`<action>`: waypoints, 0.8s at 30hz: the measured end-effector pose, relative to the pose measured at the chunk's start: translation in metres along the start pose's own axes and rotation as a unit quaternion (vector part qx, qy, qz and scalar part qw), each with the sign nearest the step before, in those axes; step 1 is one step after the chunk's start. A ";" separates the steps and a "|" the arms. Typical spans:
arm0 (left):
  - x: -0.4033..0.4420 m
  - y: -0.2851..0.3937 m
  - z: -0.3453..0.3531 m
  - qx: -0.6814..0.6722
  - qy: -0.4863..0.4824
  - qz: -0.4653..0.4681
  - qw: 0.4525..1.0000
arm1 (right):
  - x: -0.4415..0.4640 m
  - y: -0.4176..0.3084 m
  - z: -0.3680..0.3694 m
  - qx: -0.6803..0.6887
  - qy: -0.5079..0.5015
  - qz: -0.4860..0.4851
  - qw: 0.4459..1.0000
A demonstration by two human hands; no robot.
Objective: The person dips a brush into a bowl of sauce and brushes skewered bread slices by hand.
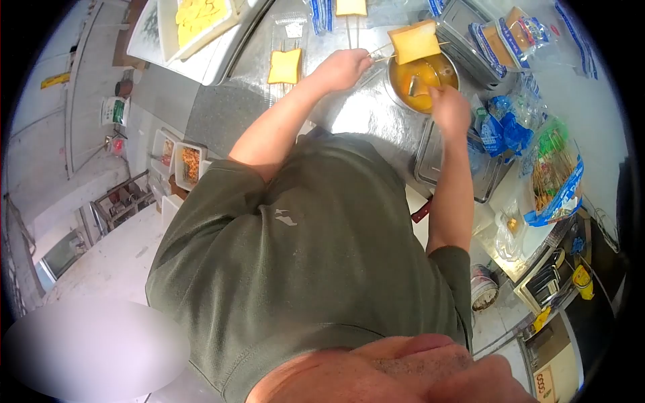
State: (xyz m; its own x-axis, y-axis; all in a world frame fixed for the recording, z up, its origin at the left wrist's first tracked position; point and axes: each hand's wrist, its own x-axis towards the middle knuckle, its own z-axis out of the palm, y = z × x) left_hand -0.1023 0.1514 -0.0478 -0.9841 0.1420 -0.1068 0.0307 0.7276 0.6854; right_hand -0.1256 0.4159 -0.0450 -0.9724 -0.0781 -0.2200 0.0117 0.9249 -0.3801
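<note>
Two thin sticks run from my left hand [345,70] to a thick toast slice [415,42], and my fingers are closed on them. The slice is tilted above a round metal pot [457,75] holding orange-yellow liquid [405,75]. My right hand [450,111] is closed on the handle of a brush [418,86], whose head is over or in the liquid. Another skewered toast slice [285,67] lies on clear wrapping to the left. At the top edge, a further slice [351,7] has sticks pointing toward me.
A white tray of yellow pieces [200,20] is at the upper left. Packaged bread [512,41] and blue plastic bags [502,127] lie right of the pot. Near my right forearm are a clear lidded container [430,156] and a red handle [421,212]. Many skewers [552,178] are farther right.
</note>
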 end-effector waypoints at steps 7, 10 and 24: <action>-0.002 0.002 0.007 -0.006 -0.025 0.010 1.000 | -0.032 0.065 -0.009 0.596 0.095 0.196 0.773; -0.004 0.010 0.009 -0.005 -0.047 0.009 0.999 | -0.036 0.056 -0.019 0.665 0.099 0.196 0.714; -0.008 0.016 0.012 0.010 -0.064 0.019 0.998 | -0.043 0.033 -0.017 0.644 0.157 0.222 0.715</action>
State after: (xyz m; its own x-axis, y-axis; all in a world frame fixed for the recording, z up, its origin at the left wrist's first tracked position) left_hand -0.0914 0.1700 -0.0441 -0.9520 0.2529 -0.1726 0.0723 0.7335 0.6758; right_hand -0.0874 0.4559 -0.0327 -0.8076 0.3916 -0.4410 0.3442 -0.2943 -0.8916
